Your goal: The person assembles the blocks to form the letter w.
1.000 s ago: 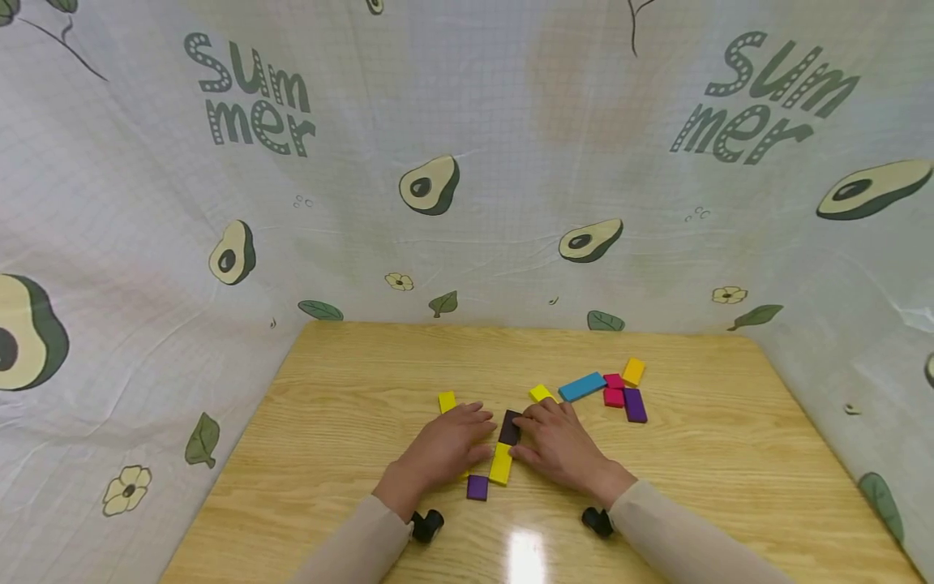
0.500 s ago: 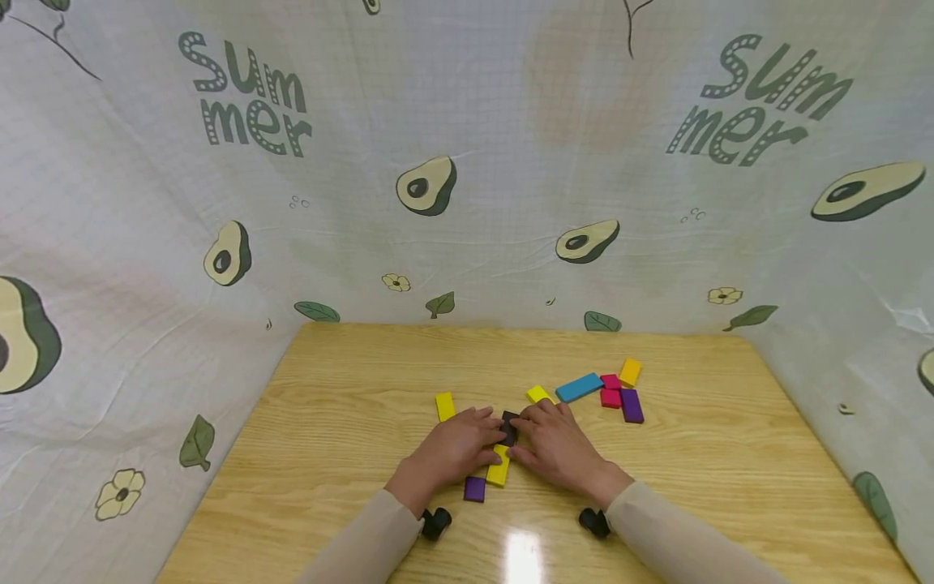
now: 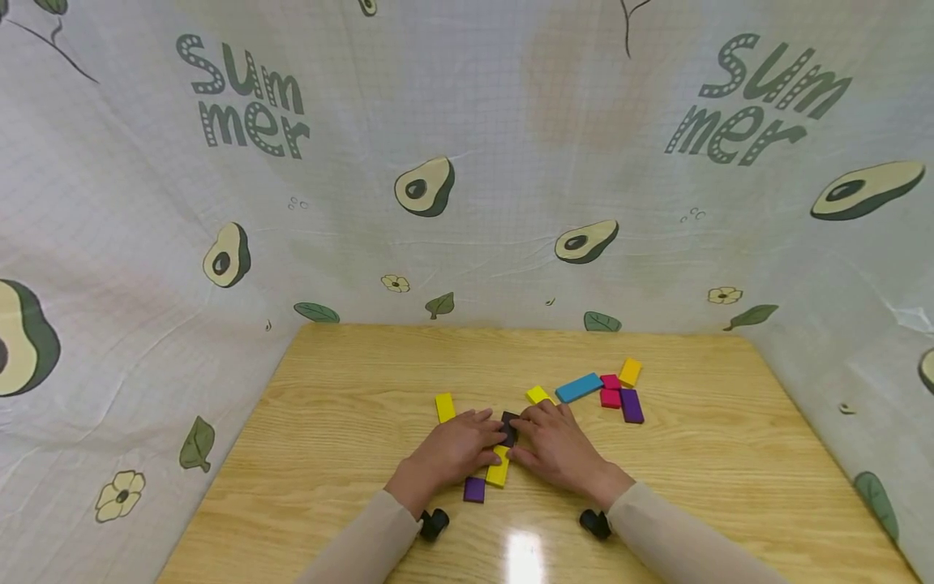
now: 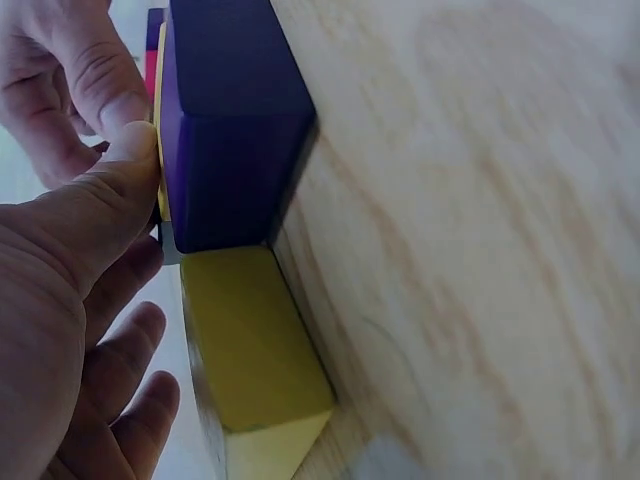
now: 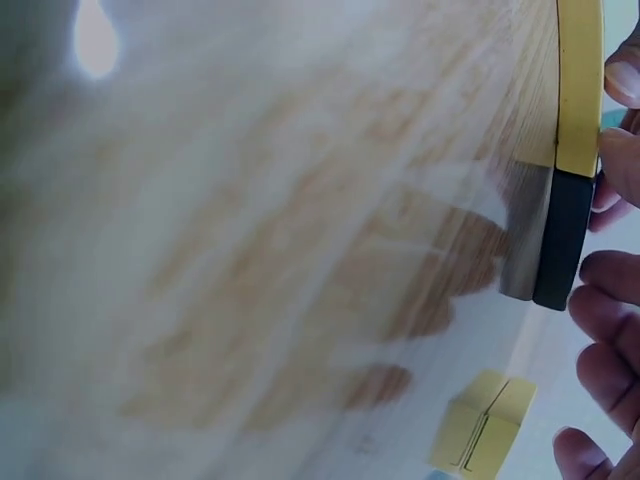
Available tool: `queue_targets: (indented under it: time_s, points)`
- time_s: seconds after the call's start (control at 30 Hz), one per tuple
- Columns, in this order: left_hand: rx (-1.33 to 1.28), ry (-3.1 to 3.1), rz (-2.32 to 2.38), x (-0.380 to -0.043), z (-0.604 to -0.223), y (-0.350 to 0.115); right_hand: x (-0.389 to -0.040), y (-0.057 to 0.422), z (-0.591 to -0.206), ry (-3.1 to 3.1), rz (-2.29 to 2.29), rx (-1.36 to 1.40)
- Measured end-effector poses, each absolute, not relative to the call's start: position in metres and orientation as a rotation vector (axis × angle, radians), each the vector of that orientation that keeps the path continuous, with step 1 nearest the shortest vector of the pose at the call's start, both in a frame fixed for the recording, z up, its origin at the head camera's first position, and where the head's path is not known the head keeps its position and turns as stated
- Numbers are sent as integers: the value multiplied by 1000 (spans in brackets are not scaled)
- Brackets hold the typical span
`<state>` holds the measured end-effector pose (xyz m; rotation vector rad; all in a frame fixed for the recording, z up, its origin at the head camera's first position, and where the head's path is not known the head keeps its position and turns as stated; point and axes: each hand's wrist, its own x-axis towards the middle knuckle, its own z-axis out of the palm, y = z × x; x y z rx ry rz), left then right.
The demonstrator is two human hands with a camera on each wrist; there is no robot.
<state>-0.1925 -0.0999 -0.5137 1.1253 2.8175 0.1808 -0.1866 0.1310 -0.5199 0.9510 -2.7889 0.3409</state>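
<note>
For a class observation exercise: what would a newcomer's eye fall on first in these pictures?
Probably the avocado-printed cloth behind the table, across the head view's upper part. Next, the left hand and right hand, close together at a black block and a yellow block. Farther back to the right, a bright blue block lies by two pink blocks.

From here I see a glossy, smooth wood-grain tabletop (image 3: pixel 350 422), a yellow block (image 5: pixel 579 90) and a black block (image 5: pixel 565 240) with smooth, matt faces, and a creased backdrop (image 3: pixel 503 105) that looks like cloth.
</note>
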Motion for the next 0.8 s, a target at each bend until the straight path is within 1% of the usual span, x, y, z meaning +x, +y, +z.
queue_targets:
  time_s: [0.13, 0.37, 0.8]
  points:
    - [1118, 2813, 181, -193, -515, -100, -186, 136, -519, -2781, 391, 906]
    - [1123, 2813, 169, -192, -514, -100, -190, 158, -515, -2730, 404, 748]
    - [1119, 2815, 197, -191, -516, -102, -209, 223, -512, -2764, 334, 498]
